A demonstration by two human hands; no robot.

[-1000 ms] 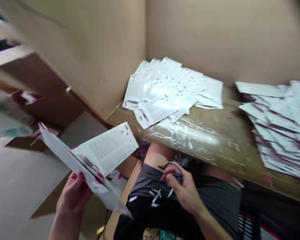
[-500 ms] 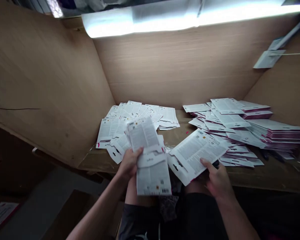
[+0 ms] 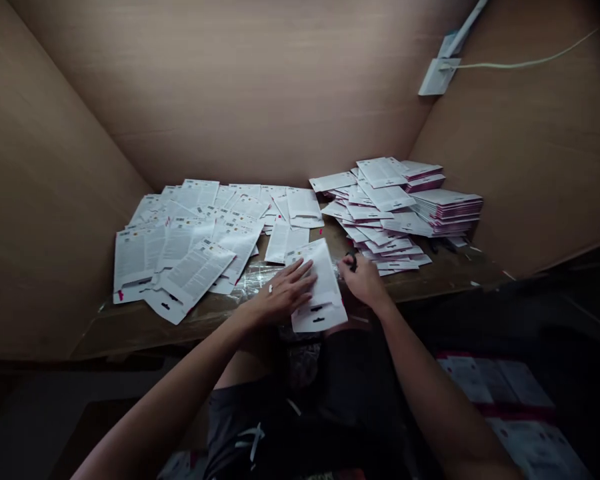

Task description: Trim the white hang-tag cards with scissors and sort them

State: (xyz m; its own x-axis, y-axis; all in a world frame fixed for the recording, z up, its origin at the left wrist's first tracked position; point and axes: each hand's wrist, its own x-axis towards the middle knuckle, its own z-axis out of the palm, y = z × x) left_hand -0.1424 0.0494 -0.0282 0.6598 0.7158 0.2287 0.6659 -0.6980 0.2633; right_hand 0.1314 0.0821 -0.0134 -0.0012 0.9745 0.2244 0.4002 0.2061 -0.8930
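A white printed packet (image 3: 325, 287) with dark hang-hole slots lies at the table's front edge, slots towards me. My left hand (image 3: 287, 290) rests on its left side, fingers stretched out and flat. Just right of the packet, my right hand (image 3: 365, 280) is closed round a small black tool (image 3: 351, 261) with a curved, loop-like part; its kind is not clear. Similar loose packets (image 3: 195, 267) overlap in a spread pile at the left. On the right, more packets (image 3: 375, 220) lie in an untidy heap.
A neater stack of pink-edged packets (image 3: 455, 210) stands behind the heap. Cardboard walls (image 3: 260, 87) enclose the table's back and sides. A cable (image 3: 520, 65) runs from the right corner. Below right are pink-and-white printed packs (image 3: 500, 383).
The packets from both hands are down; the left pile has grown at its front. My left hand now lies on one packet, and my right hand grips the black tool. The view has shifted.
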